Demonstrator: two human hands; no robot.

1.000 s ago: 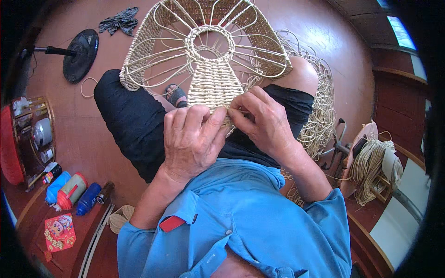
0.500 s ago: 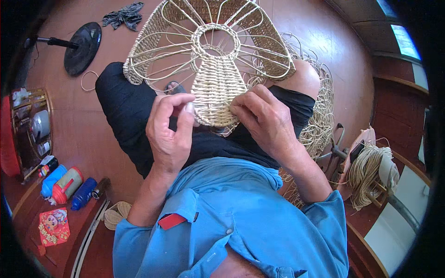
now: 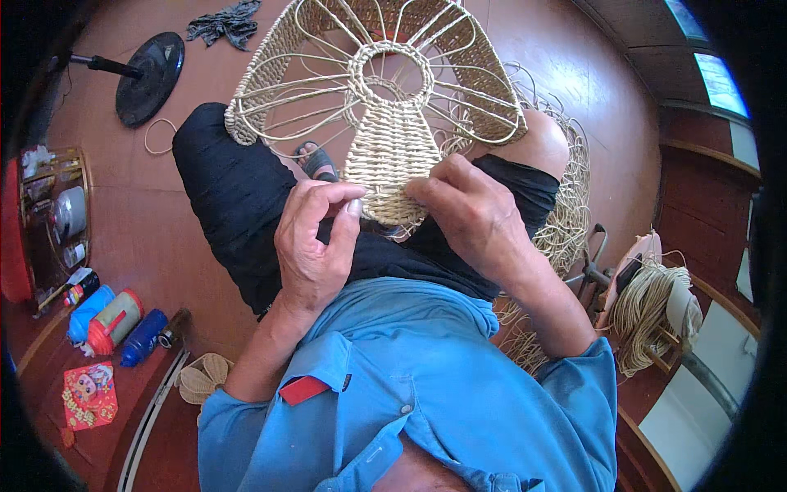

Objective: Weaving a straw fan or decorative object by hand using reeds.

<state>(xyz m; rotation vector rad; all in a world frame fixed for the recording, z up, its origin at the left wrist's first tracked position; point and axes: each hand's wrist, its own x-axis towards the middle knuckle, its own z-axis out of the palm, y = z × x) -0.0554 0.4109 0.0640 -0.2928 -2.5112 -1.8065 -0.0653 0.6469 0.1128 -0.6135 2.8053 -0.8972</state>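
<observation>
A straw-coloured wicker basket (image 3: 391, 156) rests across my thighs, with a curved woven wall at the back. Looped cane spokes fan out from its small braided ring. A tightly woven, tongue-shaped panel runs from that ring toward my lap. At the panel's lower left edge, my left hand (image 3: 318, 234) pinches the weave between thumb and forefinger. My right hand (image 3: 471, 209) is closed on the lower right part of the panel, its fingertips pressed to the weave. Its thumb is mostly hidden behind the other fingers.
Tangled cane strands (image 3: 566, 197) lie on the floor at right, near a hanging bundle of cord (image 3: 648, 316). At left are a black round stand base (image 3: 152, 79), bottles (image 3: 115, 322), a red packet (image 3: 90, 396) and a rack (image 3: 61, 217). Dark cloth (image 3: 225, 25) lies farther off.
My left hand has shifted right and slightly down, its fingertips still at the panel's left edge. The panel has tilted a little, and my right hand stays at its right side.
</observation>
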